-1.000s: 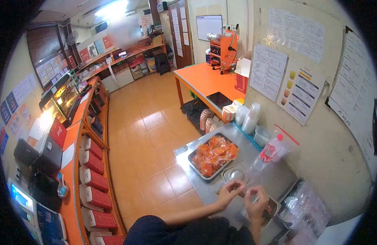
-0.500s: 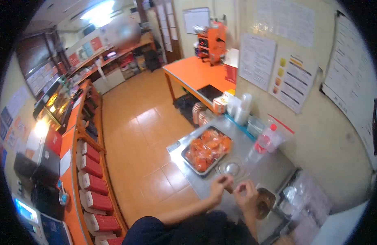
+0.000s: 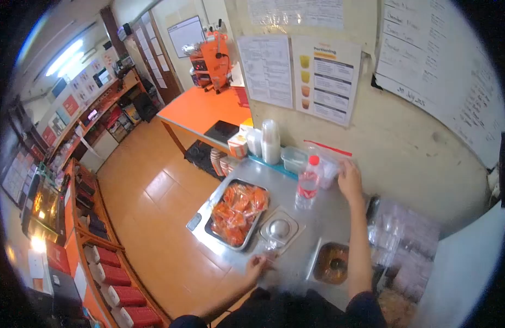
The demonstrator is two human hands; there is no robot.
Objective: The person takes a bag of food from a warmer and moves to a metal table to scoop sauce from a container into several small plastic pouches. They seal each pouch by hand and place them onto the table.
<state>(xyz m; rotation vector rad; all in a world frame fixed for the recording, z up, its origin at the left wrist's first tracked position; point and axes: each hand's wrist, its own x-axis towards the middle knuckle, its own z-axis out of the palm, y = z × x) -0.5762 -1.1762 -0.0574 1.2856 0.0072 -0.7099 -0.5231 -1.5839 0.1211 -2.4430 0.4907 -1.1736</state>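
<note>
My right hand (image 3: 348, 179) is stretched forward to a clear zip bag (image 3: 330, 164) with a red seal by the wall. Its fingers are curled at the bag's right edge. Low at the counter's front, my left hand (image 3: 256, 268) is closed on what looks like a small clear plastic bag (image 3: 271, 245), blurred. Beyond it lies a metal tray (image 3: 246, 245) filled with clear bags of orange food (image 3: 239, 210). A steel container with a domed lid (image 3: 281, 229) is set in the counter. Between my arms, an open steel container (image 3: 330, 262) holds brown sauce with a utensil in it.
A water bottle with a red cap (image 3: 307, 183) stands left of the zip bag. Behind are a plastic tub (image 3: 294, 159) and stacked cups (image 3: 270, 143). Clear plastic packs (image 3: 411, 246) lie at right. An orange table (image 3: 200, 112) stands beyond the counter.
My hands were pinched close together above the counter; now they are apart. The right hand has reached out to the zip bag, and the left has drawn back left. The view has turned right.
</note>
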